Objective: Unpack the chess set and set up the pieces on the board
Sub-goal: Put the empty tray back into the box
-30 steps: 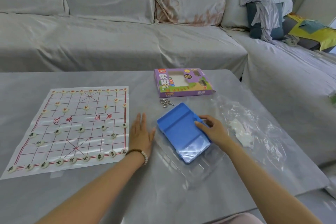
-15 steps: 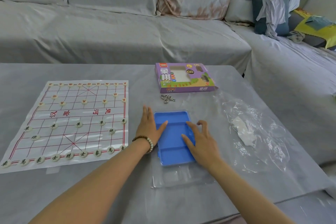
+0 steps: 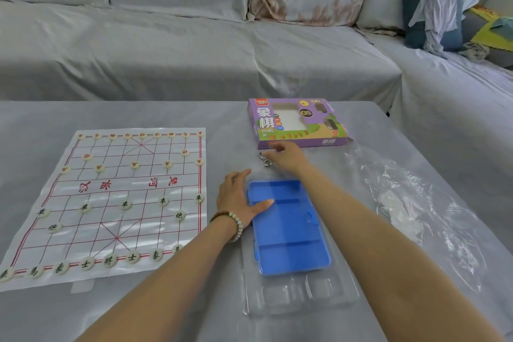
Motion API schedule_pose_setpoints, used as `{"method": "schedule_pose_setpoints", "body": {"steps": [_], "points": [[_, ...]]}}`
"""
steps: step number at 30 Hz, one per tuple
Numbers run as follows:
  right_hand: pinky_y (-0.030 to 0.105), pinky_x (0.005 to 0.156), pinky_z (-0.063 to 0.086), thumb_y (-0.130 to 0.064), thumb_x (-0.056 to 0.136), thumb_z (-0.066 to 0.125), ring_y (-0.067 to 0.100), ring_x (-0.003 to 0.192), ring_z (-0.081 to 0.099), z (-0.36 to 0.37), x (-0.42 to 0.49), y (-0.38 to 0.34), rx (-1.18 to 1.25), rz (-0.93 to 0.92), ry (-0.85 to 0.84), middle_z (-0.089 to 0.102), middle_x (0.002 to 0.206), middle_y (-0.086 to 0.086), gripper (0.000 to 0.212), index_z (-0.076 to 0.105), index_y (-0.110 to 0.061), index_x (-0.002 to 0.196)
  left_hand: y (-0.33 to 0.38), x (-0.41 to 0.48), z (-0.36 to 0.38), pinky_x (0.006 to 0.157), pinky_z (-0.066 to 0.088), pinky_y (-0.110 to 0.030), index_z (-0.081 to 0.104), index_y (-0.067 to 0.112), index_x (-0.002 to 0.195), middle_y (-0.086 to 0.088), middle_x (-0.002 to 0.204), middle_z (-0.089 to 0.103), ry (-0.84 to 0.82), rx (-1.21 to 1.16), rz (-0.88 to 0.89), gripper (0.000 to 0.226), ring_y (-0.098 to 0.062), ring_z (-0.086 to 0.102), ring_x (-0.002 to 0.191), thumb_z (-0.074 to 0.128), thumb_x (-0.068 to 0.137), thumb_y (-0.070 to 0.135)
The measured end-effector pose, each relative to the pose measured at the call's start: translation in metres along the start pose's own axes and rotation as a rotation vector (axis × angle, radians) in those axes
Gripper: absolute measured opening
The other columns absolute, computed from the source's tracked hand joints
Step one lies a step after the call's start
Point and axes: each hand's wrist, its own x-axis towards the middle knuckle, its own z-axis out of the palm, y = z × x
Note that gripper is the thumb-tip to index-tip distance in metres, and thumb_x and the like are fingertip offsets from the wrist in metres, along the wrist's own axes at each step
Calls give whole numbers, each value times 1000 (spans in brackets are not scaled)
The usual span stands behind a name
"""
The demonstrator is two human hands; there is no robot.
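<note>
A paper xiangqi board lies flat at the left of the table, with several round cream pieces standing on its lines. A blue plastic tray lies flat on a clear blister insert in the middle. My left hand rests against the tray's left edge, thumb lying on its surface. My right hand reaches past the tray to the small metal rings just in front of the purple chess box; its fingertips are blurred and touch the box's front edge.
A crumpled clear plastic bag spreads over the right side of the grey table. A covered sofa with cushions runs behind the table and along the right.
My right hand left the blue tray and reached forward to the metal rings by the box. The tray now lies square on the clear insert, and my left hand stays at its left edge.
</note>
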Motion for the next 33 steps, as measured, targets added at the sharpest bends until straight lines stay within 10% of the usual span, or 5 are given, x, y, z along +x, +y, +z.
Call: {"method": "schedule_pose_setpoints", "body": {"steps": [7, 19, 33], "points": [[33, 81, 51, -26, 80, 71, 19, 92, 61, 21, 15, 1, -223, -152, 57, 66, 100, 2, 16, 68, -16, 93, -6, 1, 6, 100, 34, -30, 35, 33, 136, 2, 136, 34, 51, -71, 10, 83, -17, 36, 124, 75, 66, 52], [12, 59, 47, -21, 87, 65, -1, 56, 57, -42, -71, 7, 297, -166, 249, 67, 69, -1, 14, 73, -10, 85, 3, -11, 0, 112, 24, -36, 21, 21, 145, -2, 151, 22, 20, -19, 6, 86, -21, 21, 138, 64, 77, 52], [12, 53, 43, -18, 82, 71, 3, 57, 61, -63, -244, 66, 127, -4, -161, 69, 64, -3, 8, 74, -11, 78, 11, -71, 13, 117, 11, -36, 23, 13, 145, -4, 154, 16, 46, 134, 140, 68, -21, 9, 143, 49, 90, 45]]}}
